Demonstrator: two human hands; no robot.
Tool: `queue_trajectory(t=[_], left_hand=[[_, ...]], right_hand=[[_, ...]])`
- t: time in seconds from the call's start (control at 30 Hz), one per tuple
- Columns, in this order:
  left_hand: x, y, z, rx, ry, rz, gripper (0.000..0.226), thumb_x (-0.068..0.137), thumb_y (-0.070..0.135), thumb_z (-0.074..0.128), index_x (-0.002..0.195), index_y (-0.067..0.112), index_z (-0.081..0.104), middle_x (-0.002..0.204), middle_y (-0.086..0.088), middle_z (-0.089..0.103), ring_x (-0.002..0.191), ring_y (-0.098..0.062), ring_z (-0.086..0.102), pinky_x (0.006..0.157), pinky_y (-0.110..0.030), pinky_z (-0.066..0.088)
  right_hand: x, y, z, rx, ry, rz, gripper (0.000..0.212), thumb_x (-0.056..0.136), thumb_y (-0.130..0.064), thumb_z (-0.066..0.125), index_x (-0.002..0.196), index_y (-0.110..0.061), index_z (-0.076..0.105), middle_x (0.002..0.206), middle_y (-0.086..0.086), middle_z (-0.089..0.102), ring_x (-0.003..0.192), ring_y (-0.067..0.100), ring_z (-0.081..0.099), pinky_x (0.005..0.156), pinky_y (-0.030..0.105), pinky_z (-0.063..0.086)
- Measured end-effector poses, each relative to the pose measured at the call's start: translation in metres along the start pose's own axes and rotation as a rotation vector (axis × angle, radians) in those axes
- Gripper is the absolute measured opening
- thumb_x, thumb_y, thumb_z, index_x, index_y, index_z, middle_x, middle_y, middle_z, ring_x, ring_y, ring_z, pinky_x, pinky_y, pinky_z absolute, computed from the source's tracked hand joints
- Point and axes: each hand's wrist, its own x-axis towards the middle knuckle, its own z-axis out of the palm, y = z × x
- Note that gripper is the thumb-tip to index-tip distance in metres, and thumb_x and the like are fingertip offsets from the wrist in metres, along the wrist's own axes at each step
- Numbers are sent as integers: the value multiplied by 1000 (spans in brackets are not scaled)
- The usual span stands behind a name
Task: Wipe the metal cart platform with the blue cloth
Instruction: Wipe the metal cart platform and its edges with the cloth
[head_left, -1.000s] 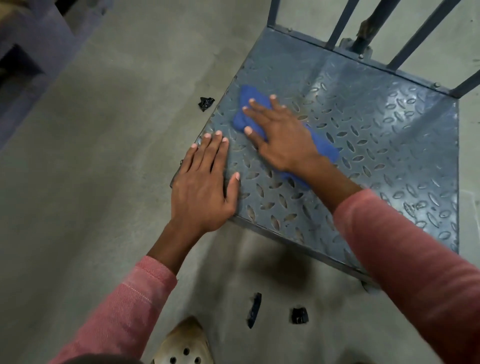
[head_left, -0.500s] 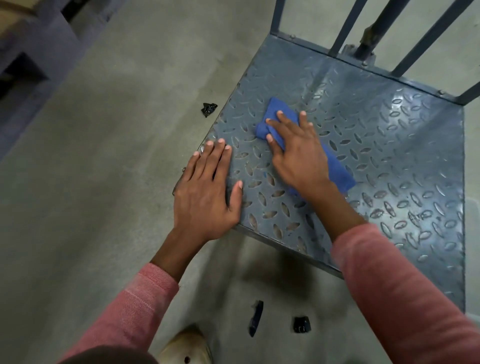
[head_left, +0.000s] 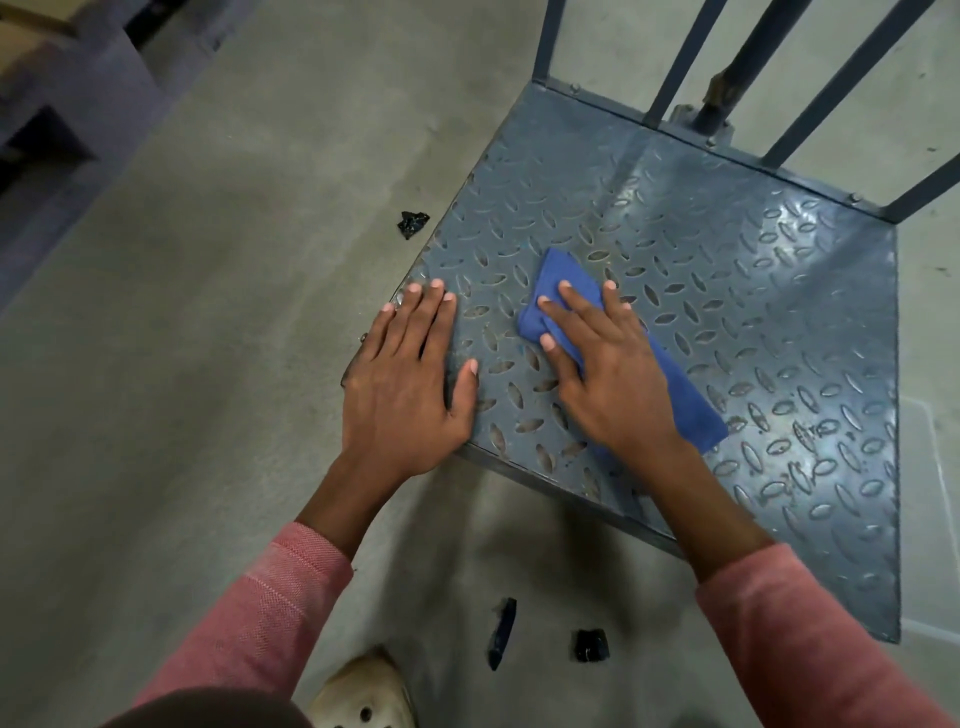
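Note:
The metal cart platform (head_left: 727, 291) is a grey diamond-tread plate filling the upper right of the view. A folded blue cloth (head_left: 563, 283) lies on its near left part. My right hand (head_left: 608, 374) presses flat on the cloth with straight, spread fingers; the cloth shows beyond the fingertips and behind the wrist. My left hand (head_left: 408, 384) rests flat on the platform's near left corner, fingers straight, holding nothing.
Dark upright bars (head_left: 680, 57) rise from the platform's far edge. Small black scraps lie on the concrete floor: one (head_left: 413, 223) left of the platform, two (head_left: 589, 644) near its front edge. A pale shoe (head_left: 363, 691) is at the bottom. Dark shelving (head_left: 62, 104) stands upper left.
My right hand has slid the cloth toward me and slightly right along the plate. My left hand has stayed planted on the corner.

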Motion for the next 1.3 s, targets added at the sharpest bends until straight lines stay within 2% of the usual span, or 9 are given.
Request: queue_trajectory(t=[0.13, 0.3, 0.47, 0.63, 0.8, 0.93, 1.0, 1.1, 1.3], left_hand=[[0, -2, 3, 4, 1, 0, 70, 104, 50, 31, 162, 10, 31, 170, -9, 27, 160, -21, 17, 130, -44, 17], [1, -2, 5, -22, 21, -6, 70, 103, 50, 33, 161, 11, 33, 169, -8, 29, 160, -20, 19, 129, -44, 19], [0, -3, 7, -56, 76, -7, 68, 102, 47, 43, 158, 10, 41, 165, -10, 38, 157, -22, 27, 128, -44, 23], [0, -4, 8, -39, 61, -2, 69, 102, 50, 42, 160, 12, 38, 167, -8, 35, 158, -20, 24, 129, -43, 20], [0, -2, 5, -37, 76, 8, 69, 101, 48, 41, 158, 9, 41, 165, -11, 38, 157, -23, 28, 128, -44, 21], [-1, -3, 3, -21, 53, 14, 69, 102, 49, 38, 159, 10, 38, 167, -10, 35, 158, -22, 24, 129, -43, 19], [-1, -2, 3, -29, 72, 16, 68, 102, 48, 40, 158, 9, 40, 166, -11, 36, 157, -23, 26, 128, -43, 21], [-2, -2, 3, -57, 106, 29, 67, 101, 45, 43, 156, 6, 44, 164, -12, 40, 156, -25, 30, 127, -44, 24], [-5, -4, 0, -16, 7, 25, 69, 106, 50, 30, 161, 9, 33, 169, -10, 30, 159, -22, 19, 130, -44, 17]], right_hand=[[31, 23, -7, 83, -95, -187, 48, 102, -50, 41, 147, -32, 49, 158, -10, 40, 154, 22, 18, 125, 40, 16], [86, 15, 2, 9, -21, 129, 52, 103, -52, 36, 151, -34, 41, 162, -6, 33, 154, 30, 14, 126, 46, 13], [113, -23, 21, 99, -240, -390, 48, 102, -49, 43, 147, -35, 46, 159, -8, 36, 154, 23, 15, 124, 39, 11], [159, 4, 16, 84, -95, 47, 56, 98, -54, 37, 149, -32, 47, 161, -5, 35, 154, 32, 15, 126, 45, 11], [143, -23, 26, 169, -285, -424, 43, 102, -45, 48, 144, -35, 51, 159, -10, 38, 154, 22, 15, 123, 38, 8], [154, -5, 21, 133, -89, 36, 47, 103, -49, 43, 147, -34, 48, 160, -8, 35, 154, 28, 13, 126, 49, 10], [138, -20, 23, 88, -78, 47, 49, 103, -48, 41, 149, -32, 46, 161, -7, 33, 154, 31, 14, 126, 46, 11], [84, -42, 24, 110, -129, -155, 48, 102, -45, 43, 148, -32, 47, 159, -7, 38, 154, 27, 17, 124, 42, 13], [-20, -8, -8, 108, 108, 327, 45, 102, -46, 44, 144, -32, 53, 158, -7, 40, 153, 30, 20, 125, 44, 15]])
